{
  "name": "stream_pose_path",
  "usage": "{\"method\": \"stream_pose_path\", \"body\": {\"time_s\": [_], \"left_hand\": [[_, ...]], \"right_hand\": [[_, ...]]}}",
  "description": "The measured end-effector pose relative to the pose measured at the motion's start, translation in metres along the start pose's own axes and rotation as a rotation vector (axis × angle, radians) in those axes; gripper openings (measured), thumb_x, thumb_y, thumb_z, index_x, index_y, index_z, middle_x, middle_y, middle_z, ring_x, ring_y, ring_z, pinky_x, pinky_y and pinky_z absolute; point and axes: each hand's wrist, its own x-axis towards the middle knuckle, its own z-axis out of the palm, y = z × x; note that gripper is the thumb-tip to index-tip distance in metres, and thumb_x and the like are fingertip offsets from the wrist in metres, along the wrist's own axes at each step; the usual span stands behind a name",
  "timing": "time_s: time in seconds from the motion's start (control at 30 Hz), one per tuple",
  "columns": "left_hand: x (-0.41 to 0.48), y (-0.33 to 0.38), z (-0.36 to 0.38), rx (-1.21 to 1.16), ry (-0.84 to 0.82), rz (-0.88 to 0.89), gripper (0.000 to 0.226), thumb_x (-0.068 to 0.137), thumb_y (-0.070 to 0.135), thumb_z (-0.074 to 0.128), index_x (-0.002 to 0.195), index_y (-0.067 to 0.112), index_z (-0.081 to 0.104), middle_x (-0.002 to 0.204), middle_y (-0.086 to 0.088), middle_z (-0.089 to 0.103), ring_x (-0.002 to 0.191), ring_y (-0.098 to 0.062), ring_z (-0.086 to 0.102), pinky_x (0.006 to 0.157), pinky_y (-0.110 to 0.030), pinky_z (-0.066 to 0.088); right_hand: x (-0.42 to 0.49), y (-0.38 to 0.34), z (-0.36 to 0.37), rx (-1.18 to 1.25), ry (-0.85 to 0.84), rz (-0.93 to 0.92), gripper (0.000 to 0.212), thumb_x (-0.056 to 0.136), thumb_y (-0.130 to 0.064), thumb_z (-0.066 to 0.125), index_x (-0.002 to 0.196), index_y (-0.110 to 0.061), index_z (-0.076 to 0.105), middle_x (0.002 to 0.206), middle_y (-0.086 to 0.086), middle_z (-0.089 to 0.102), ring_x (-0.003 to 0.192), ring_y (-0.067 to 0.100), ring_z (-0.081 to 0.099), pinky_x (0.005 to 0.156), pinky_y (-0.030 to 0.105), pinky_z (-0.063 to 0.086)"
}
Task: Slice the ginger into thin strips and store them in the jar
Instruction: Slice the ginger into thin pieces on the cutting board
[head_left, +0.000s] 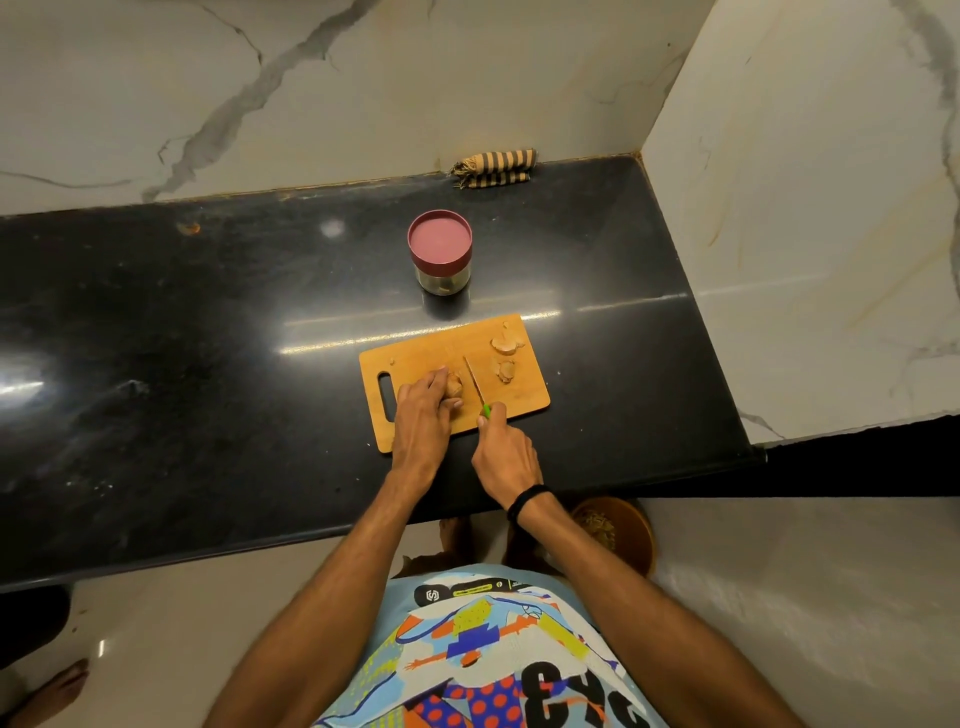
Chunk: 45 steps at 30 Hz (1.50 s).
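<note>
KITCHEN COUNTER: A person's left hand (423, 410) pins a knob of ginger (455, 386) to a wooden cutting board (415, 358), fingers curled over it. The right hand (506, 457) is wrapped around the green handle of a knife (474, 383). The blade lies just to the right of the ginger, tip pointing away from the person; whether steel meets ginger cannot be told. Cut ginger pieces (506, 344) lie on the board's far right part, apart from the blade. The jar (440, 252), maroon lid on, stands just beyond the board on the black stone countertop (208, 338). A striped cloth (493, 167) lies bunched against the veined marble wall (311, 78). A black band (524, 500) circles the right wrist. A brown bowl (623, 530) sits on the pale floor (779, 597) below the counter's edge.
</note>
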Motion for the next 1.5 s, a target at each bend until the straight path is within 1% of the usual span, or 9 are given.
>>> {"method": "stream_pose_path", "body": {"time_s": [0.2,0.33,0.6,0.9,1.03,1.1,1.23,1.37,1.5], "left_hand": [[0.001,0.001,0.001,-0.011,0.007,-0.005,0.043,0.104,0.010,0.049,0.146,0.011,0.049,0.133,-0.004,0.059,0.107,-0.009,0.038,0.084,-0.001,0.033],[0.002,-0.001,0.006,-0.009,0.003,-0.027,0.045,0.105,0.011,0.048,0.149,0.014,0.045,0.138,-0.003,0.055,0.114,-0.015,0.041,0.095,-0.020,0.042],[0.003,0.002,0.005,-0.008,-0.011,-0.029,0.047,0.104,0.006,0.047,0.150,0.009,0.042,0.138,-0.007,0.054,0.117,-0.021,0.044,0.097,-0.036,0.053],[0.003,0.006,0.002,0.011,0.003,0.004,0.048,0.102,-0.002,0.045,0.150,0.008,0.043,0.139,-0.009,0.052,0.116,-0.017,0.040,0.095,-0.022,0.046],[0.006,0.001,0.004,0.011,-0.017,-0.016,0.044,0.105,0.006,0.043,0.148,0.013,0.044,0.136,-0.006,0.050,0.099,0.012,0.032,0.088,-0.009,0.039],[0.006,0.000,0.005,0.010,-0.019,-0.031,0.042,0.106,0.010,0.042,0.147,0.015,0.045,0.134,-0.005,0.050,0.097,0.017,0.032,0.082,-0.002,0.034],[0.007,0.000,0.005,0.041,-0.001,-0.013,0.041,0.105,0.007,0.044,0.145,0.012,0.048,0.134,-0.006,0.051,0.096,0.008,0.030,0.078,-0.002,0.034],[0.009,0.003,0.005,0.103,-0.005,-0.007,0.044,0.102,0.001,0.046,0.145,0.009,0.050,0.137,-0.009,0.053,0.116,-0.020,0.041,0.092,-0.029,0.045],[0.010,0.005,0.002,0.110,-0.021,-0.028,0.044,0.102,0.004,0.049,0.145,0.008,0.049,0.140,-0.010,0.052,0.118,-0.025,0.042,0.094,-0.030,0.043]], "right_hand": [[0.003,-0.004,0.001,-0.040,-0.034,-0.039,0.017,0.106,-0.026,0.031,0.112,-0.013,0.041,0.085,0.010,0.063,0.073,0.032,0.062,0.057,0.038,0.038],[0.005,-0.007,-0.001,-0.043,-0.056,-0.040,0.010,0.105,-0.021,0.035,0.111,-0.014,0.040,0.082,0.009,0.062,0.070,0.031,0.060,0.057,0.037,0.034],[0.006,-0.012,-0.004,-0.087,-0.118,-0.007,0.017,0.096,-0.010,0.042,0.112,-0.014,0.037,0.090,0.013,0.065,0.080,0.036,0.064,0.062,0.039,0.038],[0.014,-0.025,-0.012,-0.094,-0.210,0.070,0.018,0.095,-0.011,0.044,0.113,-0.010,0.039,0.104,0.020,0.064,0.097,0.041,0.061,0.068,0.040,0.037],[0.022,-0.025,-0.007,-0.072,-0.223,0.099,0.016,0.097,-0.013,0.042,0.112,-0.010,0.040,0.105,0.020,0.063,0.098,0.040,0.061,0.069,0.040,0.038],[0.027,-0.024,-0.003,-0.058,-0.227,0.104,0.013,0.098,-0.015,0.038,0.111,-0.011,0.040,0.104,0.019,0.064,0.098,0.040,0.061,0.070,0.040,0.038],[0.028,-0.021,0.003,-0.083,-0.198,0.072,0.012,0.100,-0.014,0.035,0.110,-0.012,0.039,0.101,0.018,0.066,0.095,0.040,0.063,0.069,0.041,0.039],[-0.005,-0.003,0.016,-0.206,-0.172,0.060,0.022,0.101,-0.012,0.033,0.123,-0.013,0.038,0.102,0.015,0.069,0.093,0.036,0.067,0.069,0.041,0.048],[-0.009,0.009,0.009,-0.160,-0.156,0.071,0.023,0.099,-0.012,0.039,0.121,-0.013,0.036,0.101,0.017,0.067,0.094,0.038,0.065,0.069,0.040,0.043]]}}
